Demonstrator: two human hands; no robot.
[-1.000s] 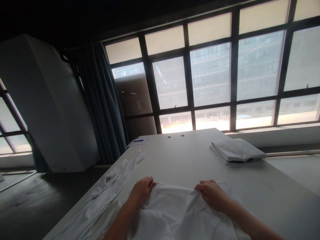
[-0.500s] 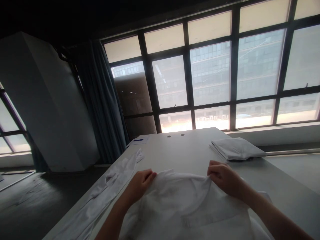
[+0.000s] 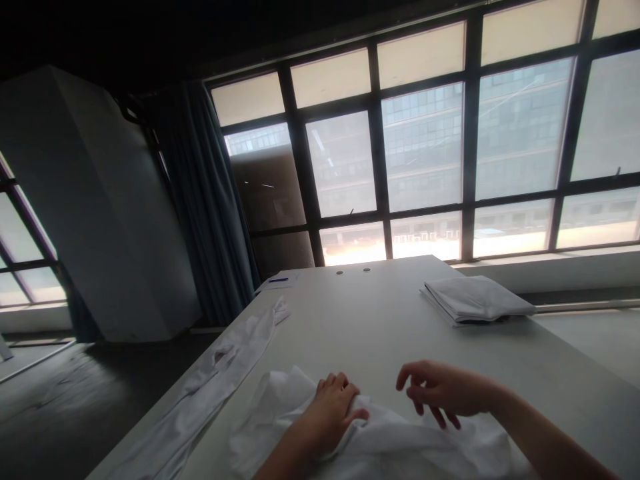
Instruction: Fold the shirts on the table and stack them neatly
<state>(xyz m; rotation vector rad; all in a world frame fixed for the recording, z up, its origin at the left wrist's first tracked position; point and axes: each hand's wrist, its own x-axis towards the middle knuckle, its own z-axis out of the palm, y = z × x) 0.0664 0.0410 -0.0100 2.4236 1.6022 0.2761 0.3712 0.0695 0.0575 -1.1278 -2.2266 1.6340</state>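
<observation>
A crumpled white cloth, which looks like a garment (image 3: 400,443), lies bunched at the near end of the white table (image 3: 345,320). My left hand (image 3: 333,410) rests on top of it, with the thumb spread away from the bent fingers. Just above the garment's right part hangs my right hand (image 3: 440,390), open, its fingers apart and pointing down, with nothing held. The garment's near edge runs out of view at the bottom.
Along the table's left edge stretches a long strip of white cloth (image 3: 225,373). A folded white cloth (image 3: 477,299) lies at the right edge. At the far left corner, a blue pen (image 3: 279,279) rests on paper. Windows and a dark blue curtain (image 3: 215,200) stand beyond.
Both hands have let go of the garment's upper edge, which they held up and spread between them. The garment has dropped into a heap. My left hand moved right and down; my right hand lowered and opened.
</observation>
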